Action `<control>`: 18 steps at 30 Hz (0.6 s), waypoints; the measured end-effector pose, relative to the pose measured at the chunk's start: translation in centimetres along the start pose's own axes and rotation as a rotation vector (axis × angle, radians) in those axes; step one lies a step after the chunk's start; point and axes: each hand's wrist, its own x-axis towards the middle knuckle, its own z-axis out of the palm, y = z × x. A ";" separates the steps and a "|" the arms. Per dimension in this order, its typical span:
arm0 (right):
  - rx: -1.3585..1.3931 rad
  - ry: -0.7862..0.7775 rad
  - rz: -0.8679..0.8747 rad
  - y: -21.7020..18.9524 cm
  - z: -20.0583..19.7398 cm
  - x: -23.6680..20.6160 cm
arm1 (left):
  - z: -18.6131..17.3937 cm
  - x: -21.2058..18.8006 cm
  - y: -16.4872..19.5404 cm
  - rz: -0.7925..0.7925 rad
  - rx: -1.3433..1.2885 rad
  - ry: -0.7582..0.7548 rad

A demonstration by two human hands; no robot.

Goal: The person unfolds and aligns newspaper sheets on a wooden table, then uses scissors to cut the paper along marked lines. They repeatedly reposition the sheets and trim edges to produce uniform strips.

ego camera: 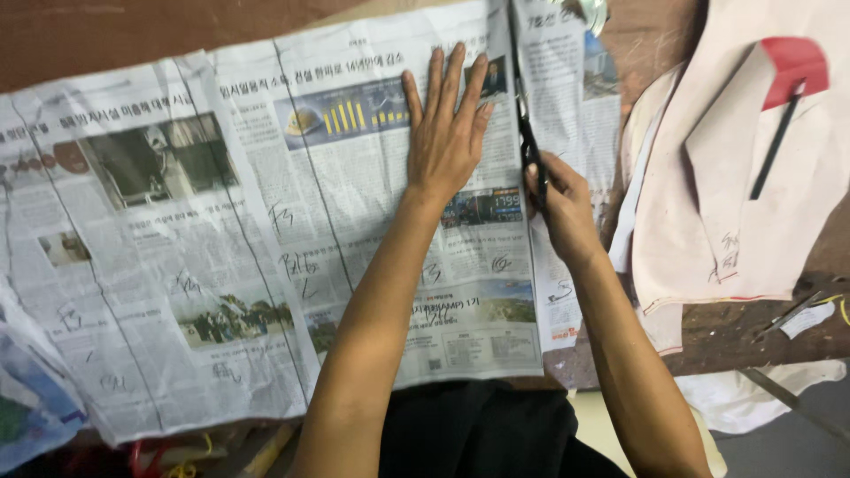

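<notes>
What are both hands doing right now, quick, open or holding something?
Left hand: open, flat, fingers spread, pressing on the newspaper.
Right hand: closed around black scissors, blades in the newspaper.

Black scissors [529, 146] stand upright in the cut through a flat, pencil-marked newspaper [266, 230].

- No packages, signs or screens here.
- Only a small white tag [807, 319], oblong, lying at the table's right edge.
</notes>
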 end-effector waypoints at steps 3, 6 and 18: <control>-0.004 0.021 0.011 -0.7 0.0 0.1 | 0.1 0.3 0.0 0.009 0.003 0.030; 0.029 0.030 0.025 -0.9 -0.6 -0.7 | -0.2 0.4 0.1 -0.036 -0.029 0.012; 0.117 0.002 -0.011 2.0 -4.8 -11.6 | -6.2 -14.4 -3.8 -0.460 0.146 0.022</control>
